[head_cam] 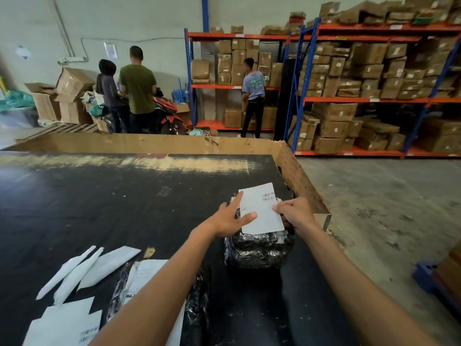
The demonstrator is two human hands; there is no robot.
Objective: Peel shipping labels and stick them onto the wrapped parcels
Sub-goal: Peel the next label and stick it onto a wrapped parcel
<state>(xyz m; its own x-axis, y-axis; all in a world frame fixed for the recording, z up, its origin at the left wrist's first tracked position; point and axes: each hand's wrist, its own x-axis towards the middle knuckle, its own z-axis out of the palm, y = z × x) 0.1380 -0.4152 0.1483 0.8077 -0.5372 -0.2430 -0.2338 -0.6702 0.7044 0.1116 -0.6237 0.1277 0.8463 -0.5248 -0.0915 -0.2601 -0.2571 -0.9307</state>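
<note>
Both hands are brought together over a white label (pixel 260 208) near the table's right edge. By the left hand (pixel 228 219) the label's left side is held: the thumb is laid flat across its lower left part, and the index finger is stretched up along its left edge, the hand being mostly open and flat. By the right hand (pixel 295 211) the label's right edge is pinched between thumb and fingertips, the other fingers being curled in. A barcode is printed near the label's upper right corner. The label is held over a parcel (pixel 258 249) wrapped in shiny black film, which is set on the black table (pixel 99 208); whether the label is already pressed onto the wrap cannot be told. A second parcel (pixel 197 295), in the same black wrap, is seen nearer the camera, partly hidden by the left forearm, with a white sheet lying on it. To the left, curled white strips (pixel 74 270) and flat white sheets (pixel 64 323) are spread on the table. A cardboard wall (pixel 149 143) is stood along the table's far edge and right side. Beyond it, shelves (pixel 374 98) are stacked with brown boxes, and three people are seen standing with their backs turned.
</note>
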